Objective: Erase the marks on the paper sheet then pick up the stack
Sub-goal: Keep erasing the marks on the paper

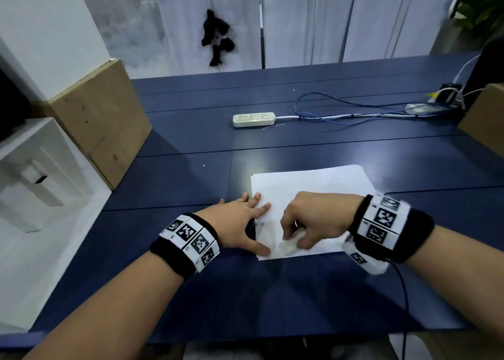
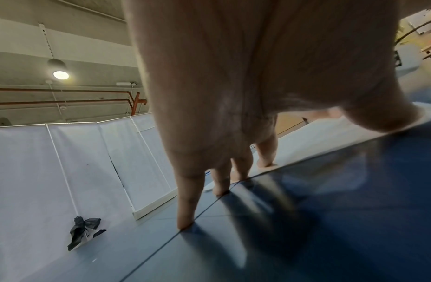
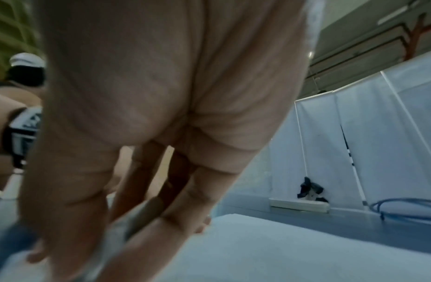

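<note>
A dark blue table (image 1: 191,108) stands before white screen panels (image 1: 300,18). Cardboard boxes (image 1: 101,119) flank it; a round ceiling lamp (image 2: 60,74) glows overhead.

Bare table (image 1: 300,147) lies between the paper stack (image 1: 313,182) and the power strip (image 1: 254,119) with its cables (image 1: 354,114).

Two hands are in view, the left hand (image 1: 240,223) and the right hand (image 1: 319,218), each wrist wearing one black band with printed markers. One stack of white paper (image 1: 313,185) lies near on the blue surface (image 1: 191,141). One power strip (image 1: 254,119) sits farther off, with blue cables (image 1: 354,108) looping right. Two cardboard boxes stand there, one far left (image 1: 103,119) and one far right (image 1: 485,117).
</note>
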`<state>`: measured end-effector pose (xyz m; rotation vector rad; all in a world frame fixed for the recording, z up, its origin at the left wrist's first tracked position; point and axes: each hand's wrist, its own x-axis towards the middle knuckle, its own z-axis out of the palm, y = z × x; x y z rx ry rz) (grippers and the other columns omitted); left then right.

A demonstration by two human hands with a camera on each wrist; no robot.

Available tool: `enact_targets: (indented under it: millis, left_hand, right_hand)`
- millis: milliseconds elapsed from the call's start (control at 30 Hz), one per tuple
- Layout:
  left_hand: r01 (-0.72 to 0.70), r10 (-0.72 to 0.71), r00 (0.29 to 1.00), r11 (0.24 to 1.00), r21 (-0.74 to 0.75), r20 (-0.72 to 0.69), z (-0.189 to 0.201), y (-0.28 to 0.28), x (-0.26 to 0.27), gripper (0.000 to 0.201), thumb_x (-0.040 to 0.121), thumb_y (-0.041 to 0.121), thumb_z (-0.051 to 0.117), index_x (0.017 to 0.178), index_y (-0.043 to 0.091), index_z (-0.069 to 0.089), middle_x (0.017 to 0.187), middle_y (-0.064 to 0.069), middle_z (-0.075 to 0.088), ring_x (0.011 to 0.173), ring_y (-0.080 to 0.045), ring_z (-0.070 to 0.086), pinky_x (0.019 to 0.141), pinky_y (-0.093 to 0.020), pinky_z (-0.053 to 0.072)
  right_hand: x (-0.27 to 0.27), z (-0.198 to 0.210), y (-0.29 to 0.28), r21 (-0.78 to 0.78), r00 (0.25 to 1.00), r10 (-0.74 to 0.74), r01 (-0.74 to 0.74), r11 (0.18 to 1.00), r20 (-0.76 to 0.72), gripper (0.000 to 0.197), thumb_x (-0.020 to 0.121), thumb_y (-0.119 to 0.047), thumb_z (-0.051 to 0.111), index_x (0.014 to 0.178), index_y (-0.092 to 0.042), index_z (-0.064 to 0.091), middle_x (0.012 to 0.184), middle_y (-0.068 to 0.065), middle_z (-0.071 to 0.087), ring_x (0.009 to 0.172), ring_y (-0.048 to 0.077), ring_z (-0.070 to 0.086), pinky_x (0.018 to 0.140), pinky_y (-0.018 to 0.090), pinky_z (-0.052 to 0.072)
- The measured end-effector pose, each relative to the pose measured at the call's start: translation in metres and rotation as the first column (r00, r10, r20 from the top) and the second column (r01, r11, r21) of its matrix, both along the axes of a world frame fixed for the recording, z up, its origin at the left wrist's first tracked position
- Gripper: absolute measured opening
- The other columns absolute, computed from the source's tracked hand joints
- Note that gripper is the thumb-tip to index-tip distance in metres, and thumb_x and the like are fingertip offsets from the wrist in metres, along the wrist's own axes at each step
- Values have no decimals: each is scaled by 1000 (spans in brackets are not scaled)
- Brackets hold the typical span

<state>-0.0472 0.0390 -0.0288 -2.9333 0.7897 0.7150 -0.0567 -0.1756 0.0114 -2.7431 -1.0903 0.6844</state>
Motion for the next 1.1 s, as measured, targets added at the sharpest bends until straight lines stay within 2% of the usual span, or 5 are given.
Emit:
enact_targets:
  millis: [200,367,600,800,1100]
  left_hand:
    - [-14,14,1000,1000,14,-22,1,0,1,114,72,84,58,158,40,-1,166,13,-12,153,-20,-13,112,-74,7]
    - [-47,46,998,999,-12,-52,0,0,0,114,70,83,61,158,42,0,165,16,-14,153,-22,-15,110,-78,7]
    - [-28,28,999,1000,-7,-45,2,1,1,113,70,84,60,157,45,1,166,15,-10,153,-22,-11,109,-78,10]
    - [-68,67,997,998,-12,-35,1,1,1,127,66,85,63,160,32,-5,164,20,-12,153,-17,-11,113,-74,9]
    - [-52,51,998,999,-9,-33,3,0,2,127,65,86,63,160,32,-3,165,20,-10,154,-17,-10,112,-75,11]
  right_hand:
    - [27,-3,7,103,977,-122,105,989,174,25,79,-18,71,104,-18,71,70,-13,55,77,19,62,72,26,47]
    - [1,-9,3,48,997,-4,8,999,-83,23,74,-22,73,97,-27,72,76,-17,62,75,21,71,76,35,57]
    - [39,-7,13,126,978,-113,91,988,176,23,79,-20,73,102,-20,71,64,-17,48,70,16,54,70,25,41]
    - [8,-10,11,46,998,26,-23,999,-53,24,75,-21,72,98,-25,71,77,-7,67,74,18,66,72,27,50]
    - [33,-10,12,89,988,-64,52,995,141,24,76,-19,72,100,-20,70,79,-9,59,75,15,54,72,25,43]
